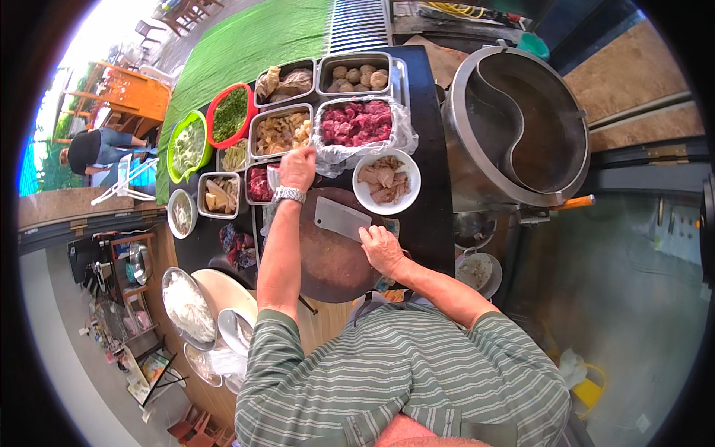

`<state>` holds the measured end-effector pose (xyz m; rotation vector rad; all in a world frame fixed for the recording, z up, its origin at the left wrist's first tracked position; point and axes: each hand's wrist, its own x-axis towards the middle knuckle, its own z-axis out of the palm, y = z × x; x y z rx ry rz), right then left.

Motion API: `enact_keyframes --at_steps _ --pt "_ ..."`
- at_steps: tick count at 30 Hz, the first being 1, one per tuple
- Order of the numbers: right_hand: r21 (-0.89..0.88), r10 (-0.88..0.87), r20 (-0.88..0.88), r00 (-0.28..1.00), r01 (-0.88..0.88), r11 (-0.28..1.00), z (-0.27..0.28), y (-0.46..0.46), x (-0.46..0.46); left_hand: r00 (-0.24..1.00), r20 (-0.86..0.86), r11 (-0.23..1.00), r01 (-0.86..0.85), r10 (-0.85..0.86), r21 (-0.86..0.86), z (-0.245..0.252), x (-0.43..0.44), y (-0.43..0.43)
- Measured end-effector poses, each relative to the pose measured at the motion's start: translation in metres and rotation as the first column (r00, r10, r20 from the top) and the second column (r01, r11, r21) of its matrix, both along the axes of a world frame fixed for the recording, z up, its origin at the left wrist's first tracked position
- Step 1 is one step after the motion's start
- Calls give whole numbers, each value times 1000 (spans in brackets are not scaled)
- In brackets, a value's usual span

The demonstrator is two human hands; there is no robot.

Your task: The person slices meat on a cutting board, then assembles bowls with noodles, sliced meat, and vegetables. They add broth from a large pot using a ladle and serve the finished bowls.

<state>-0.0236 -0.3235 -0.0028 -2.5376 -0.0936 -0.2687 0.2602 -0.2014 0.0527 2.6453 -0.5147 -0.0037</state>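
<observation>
My right hand [381, 247] grips the handle end of a cleaver [342, 218], whose blade lies over the round chopping board [335, 262]. My left hand [298, 169], with a metal watch at the wrist, is above the near edge of a steel tray of pale yellowish pieces [279, 133]; its fingertips are hard to see, so I cannot tell if it holds anything. Beside it are a small tray of red meat [259, 184] and a plastic-lined tray of raw red meat [356, 122]. A white bowl of cooked meat slices [385, 181] stands beyond the cleaver.
Trays of meatballs [357, 78] and brown meat [286, 84], a red basket of chopped greens [230, 114] and a green basket [190, 146] stand farther back. A large divided steel pot [516, 125] is at right. Bowls of white noodles [190, 307] stand lower left. A person [100, 151] is far left.
</observation>
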Motion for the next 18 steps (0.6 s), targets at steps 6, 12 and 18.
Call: enact_keyframes --at_steps 6,12,18 --pt "-82 188 31 982 -185 979 -1 2 -2 973 -193 959 -68 124 275 -46 -31 18" --pt "-71 173 59 983 -169 983 4 3 -8 955 -177 910 -155 237 385 -83 -20 3" --pt "-44 227 31 973 -226 973 11 -2 -15 938 -262 953 -159 227 256 -91 -18 6"
